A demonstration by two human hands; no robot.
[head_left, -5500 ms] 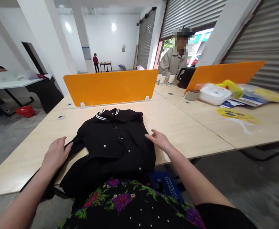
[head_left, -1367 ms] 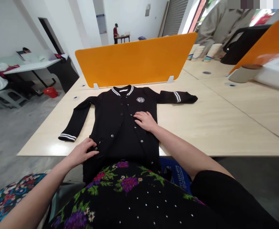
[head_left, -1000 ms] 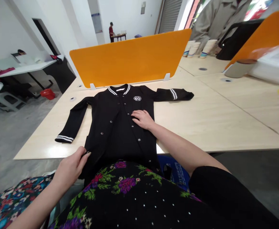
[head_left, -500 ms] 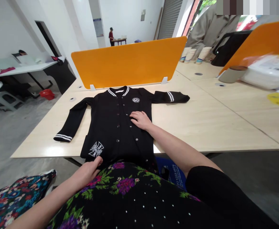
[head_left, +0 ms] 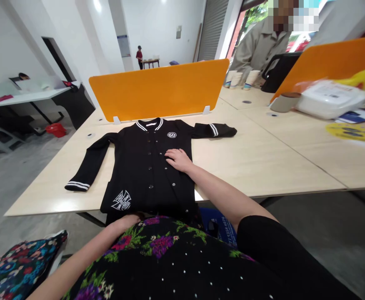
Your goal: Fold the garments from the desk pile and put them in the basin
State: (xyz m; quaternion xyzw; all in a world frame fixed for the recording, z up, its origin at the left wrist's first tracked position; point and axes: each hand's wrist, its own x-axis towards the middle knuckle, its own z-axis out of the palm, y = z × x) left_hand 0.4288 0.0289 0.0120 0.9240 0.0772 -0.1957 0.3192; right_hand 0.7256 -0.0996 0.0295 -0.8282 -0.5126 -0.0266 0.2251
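Note:
A black snap-button jacket (head_left: 132, 162) with white stripes on collar and cuffs lies front up on the pale table (head_left: 251, 166), its lower hem hanging at the near edge. Both sleeves stretch out to the sides. My right hand (head_left: 178, 160) rests flat on the jacket's front, fingers extended, beside the row of snaps. Down at the near edge, my left hand (head_left: 132, 221) is by the hem, below the white cross print (head_left: 121, 201). Its fingers are hidden under the cloth and against my floral top (head_left: 160, 246).
An orange divider (head_left: 160, 89) stands behind the jacket. Paper cups (head_left: 234, 79), a black case (head_left: 279, 71) and a white plastic-wrapped package (head_left: 331, 98) are at the right. Beyond the cups stands a person in a grey jacket (head_left: 251, 46). A floral bag (head_left: 23, 266) is at lower left.
My left hand has moved right and under the jacket's hem, off the cross print. My right hand stays on the jacket front. The view has shifted slightly to the right.

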